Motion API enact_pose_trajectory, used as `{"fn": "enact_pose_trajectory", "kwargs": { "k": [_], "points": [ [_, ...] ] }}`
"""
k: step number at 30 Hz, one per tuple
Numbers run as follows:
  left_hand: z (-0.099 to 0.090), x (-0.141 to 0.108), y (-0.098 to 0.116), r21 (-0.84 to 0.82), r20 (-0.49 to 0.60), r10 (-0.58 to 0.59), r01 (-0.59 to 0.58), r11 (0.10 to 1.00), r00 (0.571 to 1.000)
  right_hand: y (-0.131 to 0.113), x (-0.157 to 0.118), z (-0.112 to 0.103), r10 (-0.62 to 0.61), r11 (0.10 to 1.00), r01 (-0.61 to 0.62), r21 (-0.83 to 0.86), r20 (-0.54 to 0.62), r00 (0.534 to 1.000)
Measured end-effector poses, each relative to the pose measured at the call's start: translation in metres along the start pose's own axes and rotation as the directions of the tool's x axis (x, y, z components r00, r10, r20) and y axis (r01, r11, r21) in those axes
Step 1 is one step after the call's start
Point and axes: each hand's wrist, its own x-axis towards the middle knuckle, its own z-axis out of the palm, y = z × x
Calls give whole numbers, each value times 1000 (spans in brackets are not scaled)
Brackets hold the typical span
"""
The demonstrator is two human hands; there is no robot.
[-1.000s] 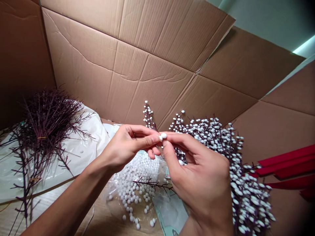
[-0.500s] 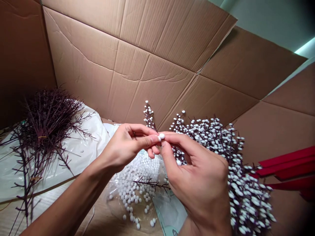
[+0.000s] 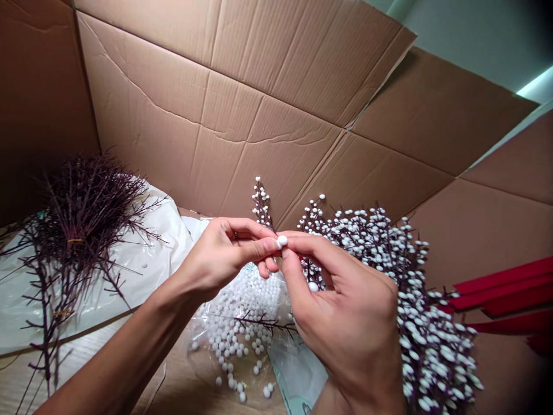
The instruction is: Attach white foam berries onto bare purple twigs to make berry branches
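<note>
At the centre my left hand (image 3: 224, 251) and my right hand (image 3: 345, 300) meet fingertip to fingertip. A small white foam ball (image 3: 282, 240) shows between them, both hands pinching at it with thumb and forefinger. Another white ball (image 3: 313, 286) appears by my right palm. Just beyond the fingers rises a dark twig tipped with white balls (image 3: 261, 202); its lower end is hidden. Below the hands a bare dark twig (image 3: 268, 324) runs over the loose balls and passes behind my right hand.
White foam balls (image 3: 242, 305) spill from a clear bag onto the wooden table (image 3: 194, 386). Bare twigs (image 3: 86, 202) lie bundled on white plastic (image 3: 164, 242) at left. Ball-covered branches (image 3: 415, 300) pile up at right, near red strips (image 3: 514, 294). Cardboard (image 3: 216, 115) walls the back.
Both hands have shifted very slightly to the left with the foam ball between the fingertips. Everything else looks the same.
</note>
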Motion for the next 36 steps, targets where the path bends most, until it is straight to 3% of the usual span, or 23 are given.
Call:
{"fn": "enact_pose_trajectory", "kwargs": {
  "k": [7, 23, 32, 36],
  "points": [
    [-4, 0, 1, 5, 38, -4, 4, 1000, 999, 5, -3, 2, 91, 993, -91, 78, 7, 996],
    [-3, -1, 3, 50, 9, -2, 1, 999, 1000, -1, -1, 2, 2, 1000, -2, 9, -2, 1000],
    [-1, -2, 2, 1, 46, 25, -25, 1000, 999, 10, -6, 3, 218, 973, -217, 74, -11, 976],
    [0, -3, 8, 50, -10, 36, -36, 998, 999, 14, -4, 1, 269, 956, -261, 132, -39, 962]
  ]
}}
